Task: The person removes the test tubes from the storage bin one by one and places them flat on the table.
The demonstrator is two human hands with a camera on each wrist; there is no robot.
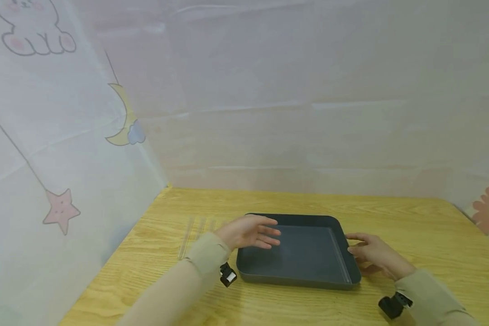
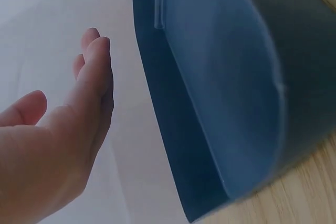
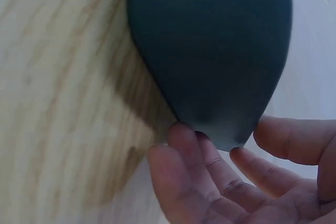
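Note:
A dark grey rectangular tray [image 1: 305, 253] with raised sides and rounded corners lies on the wooden table. Over its left part hovers my left hand [image 1: 250, 232], fingers extended and spread a little, holding nothing. In the left wrist view that hand stands apart from the tray wall [image 2: 173, 129], the palm turned inward. My right hand [image 1: 376, 256] is at the tray's right side. The right wrist view has its relaxed fingertips [image 3: 184, 135] right at the outer wall, with the thumb [image 3: 283, 135] near the rim.
Several thin clear strips [image 1: 186, 237] lie on the table [image 1: 146, 262] left of the tray, partly behind my left forearm. A pale printed sheet [image 1: 244, 145] hangs beyond the table's far edge and along the left. Each wrist carries a small black camera [image 1: 228, 275].

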